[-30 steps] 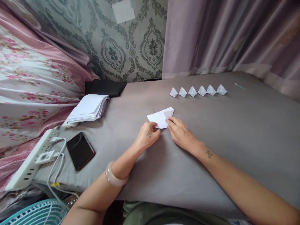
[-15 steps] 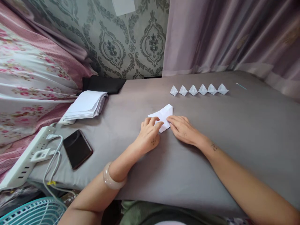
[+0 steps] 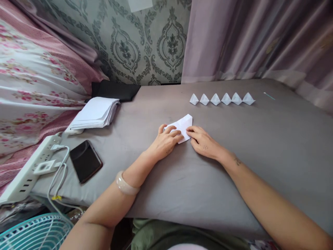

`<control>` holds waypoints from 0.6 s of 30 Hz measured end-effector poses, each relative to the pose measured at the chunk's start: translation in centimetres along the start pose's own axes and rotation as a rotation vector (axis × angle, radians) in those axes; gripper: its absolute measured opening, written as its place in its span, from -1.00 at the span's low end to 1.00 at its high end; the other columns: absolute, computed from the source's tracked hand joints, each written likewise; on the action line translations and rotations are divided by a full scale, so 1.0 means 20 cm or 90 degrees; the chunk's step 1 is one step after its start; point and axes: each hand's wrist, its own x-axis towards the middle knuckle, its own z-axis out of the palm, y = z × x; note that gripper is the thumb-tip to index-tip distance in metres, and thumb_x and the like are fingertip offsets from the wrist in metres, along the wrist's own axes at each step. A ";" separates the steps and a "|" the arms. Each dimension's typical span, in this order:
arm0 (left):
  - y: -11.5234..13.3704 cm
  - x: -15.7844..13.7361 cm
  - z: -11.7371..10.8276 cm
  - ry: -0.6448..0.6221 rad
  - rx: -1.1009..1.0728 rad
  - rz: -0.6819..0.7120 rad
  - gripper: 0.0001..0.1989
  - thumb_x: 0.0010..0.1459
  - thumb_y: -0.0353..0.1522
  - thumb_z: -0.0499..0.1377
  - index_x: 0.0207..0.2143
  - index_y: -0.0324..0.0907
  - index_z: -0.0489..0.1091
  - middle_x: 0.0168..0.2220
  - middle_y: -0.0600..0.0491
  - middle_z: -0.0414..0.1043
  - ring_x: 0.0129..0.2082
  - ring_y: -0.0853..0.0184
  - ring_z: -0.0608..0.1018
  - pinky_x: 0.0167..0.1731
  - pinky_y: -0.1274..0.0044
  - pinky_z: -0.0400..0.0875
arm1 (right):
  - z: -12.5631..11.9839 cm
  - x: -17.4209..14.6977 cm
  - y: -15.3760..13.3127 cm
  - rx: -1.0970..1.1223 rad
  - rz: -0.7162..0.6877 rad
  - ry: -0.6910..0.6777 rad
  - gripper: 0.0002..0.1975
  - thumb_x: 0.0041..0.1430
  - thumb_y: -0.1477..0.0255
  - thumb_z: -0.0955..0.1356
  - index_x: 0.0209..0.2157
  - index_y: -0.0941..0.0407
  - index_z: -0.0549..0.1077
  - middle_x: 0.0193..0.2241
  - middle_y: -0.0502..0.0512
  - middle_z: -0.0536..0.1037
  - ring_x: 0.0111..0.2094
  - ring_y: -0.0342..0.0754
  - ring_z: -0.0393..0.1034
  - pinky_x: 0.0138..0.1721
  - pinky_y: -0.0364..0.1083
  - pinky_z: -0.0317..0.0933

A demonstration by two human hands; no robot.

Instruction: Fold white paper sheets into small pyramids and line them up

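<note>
A partly folded sheet of white paper (image 3: 184,122) lies on the grey cloth between my hands, one blunt corner pointing away from me. My left hand (image 3: 166,140) rests over its left and near side, fingers spread and bent with the tips on the paper. At the right edge, my right hand (image 3: 204,141) has its thumb and fingers close together on the paper. What lies under the left fingers is hidden. Beyond the paper stands a row of several small folded paper shapes (image 3: 215,100), each with a pointed top.
To the left are a stack of white paper (image 3: 95,111), a black flat item (image 3: 117,92), a phone (image 3: 85,161) and a white power strip (image 3: 19,182) with cables. A thin stick (image 3: 269,95) lies far right. A turquoise fan (image 3: 36,232) stands below the table edge (image 3: 197,224).
My left fingers have flattened down and moved in over the paper. My right hand stays at the right edge. The view has shifted slightly.
</note>
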 end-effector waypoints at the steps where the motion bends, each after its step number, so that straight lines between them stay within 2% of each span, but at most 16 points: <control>1: -0.01 0.00 -0.01 0.002 -0.008 0.002 -0.67 0.32 -0.44 -0.11 -0.02 -0.06 0.37 0.03 0.01 0.44 0.11 0.18 0.31 0.14 0.19 -0.07 | 0.00 0.00 -0.02 -0.001 0.000 0.000 -0.62 0.15 0.62 0.16 -0.09 0.14 0.48 -0.02 0.21 0.41 0.03 0.05 0.28 0.10 0.06 0.22; 5: -0.04 -0.01 -0.07 -0.015 -0.050 0.035 -0.68 0.31 -0.45 -0.10 -0.11 -0.10 0.43 -0.04 0.01 0.48 0.01 0.25 0.40 0.12 0.26 -0.03 | 0.01 -0.03 -0.09 -0.030 -0.015 -0.010 -0.64 0.16 0.59 0.19 -0.07 0.13 0.47 0.01 0.24 0.38 0.05 0.10 0.24 0.09 0.11 0.23; 8: -0.05 -0.02 -0.11 -0.044 -0.086 0.028 -0.71 0.29 -0.45 -0.06 -0.15 -0.14 0.45 -0.11 -0.01 0.50 -0.08 0.27 0.45 0.06 0.32 0.06 | -0.01 -0.04 -0.09 -0.019 -0.030 -0.032 -0.60 0.16 0.61 0.19 -0.03 0.11 0.46 -0.01 0.20 0.43 0.04 0.08 0.28 0.08 0.10 0.24; 13: -0.06 -0.01 -0.06 -0.038 -0.175 -0.044 -0.75 0.30 -0.29 0.02 -0.22 -0.15 0.47 -0.19 -0.01 0.50 -0.13 0.27 0.48 -0.09 0.42 0.21 | -0.05 -0.05 -0.03 0.021 -0.032 -0.052 -0.58 0.14 0.64 0.19 -0.05 0.10 0.50 0.02 0.09 0.50 0.07 0.01 0.32 0.13 0.05 0.22; 18: -0.08 0.01 -0.01 -0.009 -0.218 -0.103 -0.73 0.29 -0.28 0.01 -0.26 -0.18 0.48 -0.24 -0.05 0.49 -0.20 0.27 0.50 -0.21 0.46 0.27 | -0.07 -0.06 0.00 0.019 -0.063 -0.076 -0.55 0.12 0.65 0.19 -0.04 0.08 0.52 0.05 0.07 0.50 0.09 0.00 0.32 0.13 0.05 0.23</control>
